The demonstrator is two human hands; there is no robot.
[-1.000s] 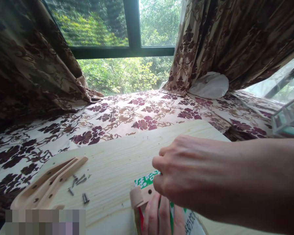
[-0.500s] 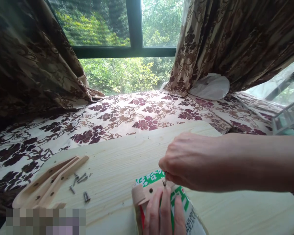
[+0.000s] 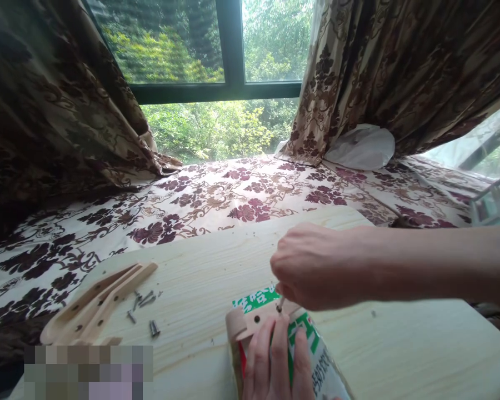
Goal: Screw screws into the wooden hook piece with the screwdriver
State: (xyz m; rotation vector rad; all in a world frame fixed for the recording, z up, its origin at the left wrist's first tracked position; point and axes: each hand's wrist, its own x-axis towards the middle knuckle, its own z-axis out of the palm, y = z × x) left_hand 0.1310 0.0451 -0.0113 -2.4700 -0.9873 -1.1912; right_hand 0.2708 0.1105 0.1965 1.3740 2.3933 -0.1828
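Note:
My right hand (image 3: 316, 266) reaches in from the right, its fingers pinched on a small screw (image 3: 279, 304) held upright over a hole in a curved wooden piece (image 3: 250, 323). That piece lies on a green, white and red printed packet (image 3: 312, 355). My left hand (image 3: 275, 364) comes up from the bottom edge, fingers together, pressing on the wooden piece and the packet. All of this rests on a pale wooden board (image 3: 216, 272).
Two wooden strips with holes (image 3: 95, 308) lie at the board's left, with several loose screws (image 3: 144, 311) beside them. Floral cloth (image 3: 216, 194) covers the window ledge behind. A white bag (image 3: 362, 147) sits under the right curtain. A glass case (image 3: 498, 200) stands far right.
My right hand has drawn back to the right and lifted slightly, showing the screw pinched at the wooden piece's hole. The view has shifted a little. My left hand stays pressed in place.

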